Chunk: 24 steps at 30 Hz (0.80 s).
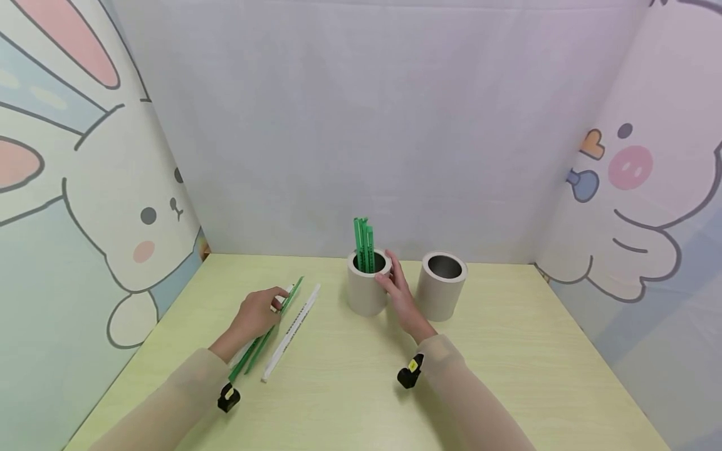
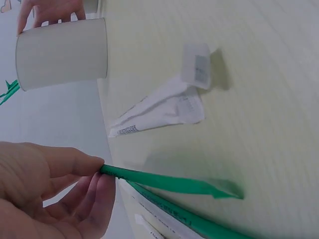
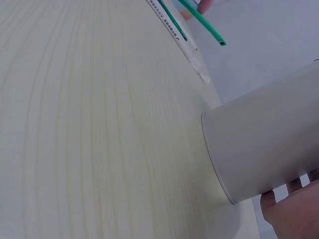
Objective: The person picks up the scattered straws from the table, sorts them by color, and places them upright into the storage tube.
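Observation:
My left hand (image 1: 259,315) pinches a slim green straw-like stick (image 2: 164,180) between thumb and fingertips, tilted over the left part of the table. Beneath it lie another green stick (image 2: 199,223) and white printed paper-wrapped sticks (image 1: 290,335). My right hand (image 1: 402,300) holds the right side of a pale cylindrical cup (image 1: 365,293), thumb near the rim. Several green sticks (image 1: 364,244) stand upright in this cup. In the right wrist view, fingers (image 3: 268,201) touch the wall of the cup (image 3: 264,139).
A second pale cup (image 1: 441,291) stands just right of my right hand, with its dark inside showing. Behind the light wood table (image 1: 361,388) hangs a plain pale curtain (image 1: 361,125); cartoon-printed cloth (image 1: 124,232) hangs at both sides.

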Available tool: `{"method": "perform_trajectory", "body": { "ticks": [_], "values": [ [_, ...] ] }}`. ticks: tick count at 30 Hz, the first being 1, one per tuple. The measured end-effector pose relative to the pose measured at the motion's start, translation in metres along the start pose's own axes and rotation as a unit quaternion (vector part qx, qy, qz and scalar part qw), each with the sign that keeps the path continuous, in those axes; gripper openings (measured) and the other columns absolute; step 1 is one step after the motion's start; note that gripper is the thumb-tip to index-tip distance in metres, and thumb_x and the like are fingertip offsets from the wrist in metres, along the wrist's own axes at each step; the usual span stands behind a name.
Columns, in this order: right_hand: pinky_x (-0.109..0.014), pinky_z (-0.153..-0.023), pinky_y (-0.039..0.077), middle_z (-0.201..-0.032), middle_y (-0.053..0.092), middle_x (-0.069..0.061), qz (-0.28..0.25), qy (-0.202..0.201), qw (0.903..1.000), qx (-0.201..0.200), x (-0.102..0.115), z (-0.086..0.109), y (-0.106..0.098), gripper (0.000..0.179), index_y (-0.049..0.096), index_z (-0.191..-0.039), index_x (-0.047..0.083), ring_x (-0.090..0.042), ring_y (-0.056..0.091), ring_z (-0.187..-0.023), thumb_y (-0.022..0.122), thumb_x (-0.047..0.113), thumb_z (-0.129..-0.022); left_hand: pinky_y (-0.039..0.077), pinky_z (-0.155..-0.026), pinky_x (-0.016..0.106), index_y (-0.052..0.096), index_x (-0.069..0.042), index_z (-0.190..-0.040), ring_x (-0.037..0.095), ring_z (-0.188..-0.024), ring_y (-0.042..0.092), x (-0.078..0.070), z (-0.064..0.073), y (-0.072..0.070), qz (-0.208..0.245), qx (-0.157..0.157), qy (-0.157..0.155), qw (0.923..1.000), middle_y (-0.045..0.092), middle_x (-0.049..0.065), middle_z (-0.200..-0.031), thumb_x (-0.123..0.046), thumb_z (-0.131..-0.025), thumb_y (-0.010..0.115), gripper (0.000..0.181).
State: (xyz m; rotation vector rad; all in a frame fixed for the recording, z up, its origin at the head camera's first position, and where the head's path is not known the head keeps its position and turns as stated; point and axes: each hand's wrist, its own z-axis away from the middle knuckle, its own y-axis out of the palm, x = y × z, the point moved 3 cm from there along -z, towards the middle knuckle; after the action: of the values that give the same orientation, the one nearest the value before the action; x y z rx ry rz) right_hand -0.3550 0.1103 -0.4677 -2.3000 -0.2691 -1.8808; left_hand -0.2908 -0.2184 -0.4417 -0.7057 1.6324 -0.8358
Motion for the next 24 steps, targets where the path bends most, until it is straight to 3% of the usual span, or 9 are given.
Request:
{"method": "perform_trajectory", "body": {
  "ticks": [6, 11, 16, 24],
  "values": [
    [-0.056, -0.123, 0.024, -0.170, 0.030, -0.006, 0.001, 0.000, 1.0000, -0.001, 0.001, 0.002, 0.000, 0.068, 0.016, -0.170, 0.034, -0.030, 0.026, -0.155, 0.051, 0.035, -0.111, 0.058, -0.070, 0.038, 0.066, -0.003, -0.138, 0.030, -0.093, 0.073, -0.010, -0.010, -0.006, 0.027, -0.037, -0.003, 0.9989, 0.074, 0.014, -0.107, 0.005, -0.092, 0.069, 0.047],
    [-0.055, -0.124, 0.023, -0.172, 0.026, -0.006, 0.001, 0.005, 1.0000, 0.005, 0.002, 0.002, 0.000, 0.069, 0.013, -0.171, 0.035, -0.029, 0.024, -0.156, 0.050, 0.036, -0.112, 0.062, -0.079, 0.044, 0.064, -0.008, -0.143, 0.030, -0.098, 0.075, -0.016, -0.019, -0.005, 0.073, -0.069, -0.009, 0.9949, 0.074, 0.015, -0.114, 0.001, -0.096, 0.070, 0.048],
    [-0.054, -0.124, 0.022, -0.173, 0.023, -0.008, 0.004, 0.007, 0.9999, 0.009, 0.002, 0.002, 0.001, 0.070, 0.008, -0.172, 0.033, -0.030, 0.021, -0.157, 0.047, 0.036, -0.114, 0.062, -0.080, 0.041, 0.063, -0.012, -0.145, 0.029, -0.101, 0.076, -0.025, -0.028, -0.005, 0.123, -0.101, -0.015, 0.9871, 0.073, 0.013, -0.116, -0.002, -0.097, 0.071, 0.049],
    [-0.050, -0.116, 0.029, -0.166, 0.035, -0.008, 0.009, -0.003, 0.9999, -0.006, -0.001, 0.002, 0.000, 0.068, 0.017, -0.170, 0.034, -0.028, 0.033, -0.148, 0.052, 0.037, -0.111, 0.064, -0.083, 0.038, 0.063, -0.015, -0.145, 0.030, -0.104, 0.076, -0.052, -0.050, -0.007, 0.182, -0.153, -0.008, 0.9713, 0.074, 0.013, -0.118, -0.002, -0.096, 0.072, 0.052]
  ]
}}
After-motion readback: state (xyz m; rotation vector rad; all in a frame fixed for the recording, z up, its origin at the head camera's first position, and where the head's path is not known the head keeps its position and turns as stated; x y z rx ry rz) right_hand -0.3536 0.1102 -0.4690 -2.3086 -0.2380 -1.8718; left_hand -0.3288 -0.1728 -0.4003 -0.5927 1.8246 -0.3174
